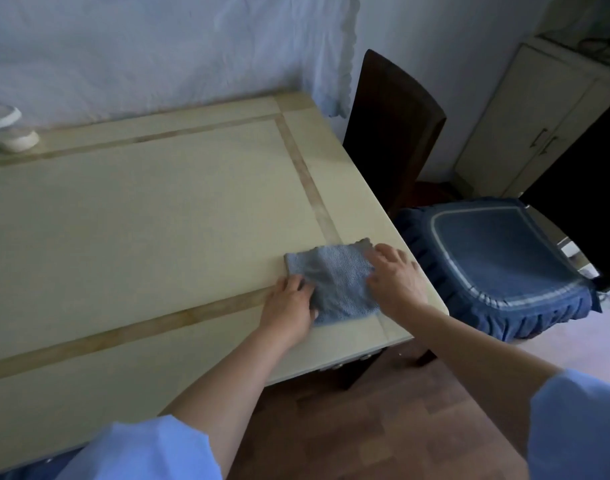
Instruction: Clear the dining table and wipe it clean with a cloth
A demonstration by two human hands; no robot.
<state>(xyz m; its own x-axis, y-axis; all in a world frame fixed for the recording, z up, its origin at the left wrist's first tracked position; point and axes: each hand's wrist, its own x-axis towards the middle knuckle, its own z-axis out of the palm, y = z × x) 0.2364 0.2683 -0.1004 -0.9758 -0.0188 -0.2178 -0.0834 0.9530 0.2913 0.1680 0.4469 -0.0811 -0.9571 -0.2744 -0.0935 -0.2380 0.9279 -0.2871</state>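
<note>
The cloth (334,275), pinched at its edges by left hand (289,306) and right hand (397,278), is best folded flat for wiping.

Worktop (123,220) runs out of frame left and near-left. White containers (9,129) far left are clipped by the edge, type unclear. Left hand (289,310) fingertips are tucked into the cloth (334,275) fold and the right hand (397,275) thumb is hidden, so can't tell pinch vs press for either. Far chair (390,133) seat is hidden behind the worktop. Dark chair back (587,188) at right is clipped, detail lost in shadow. Sleeves (140,452) are cut by the bottom edge.
</note>
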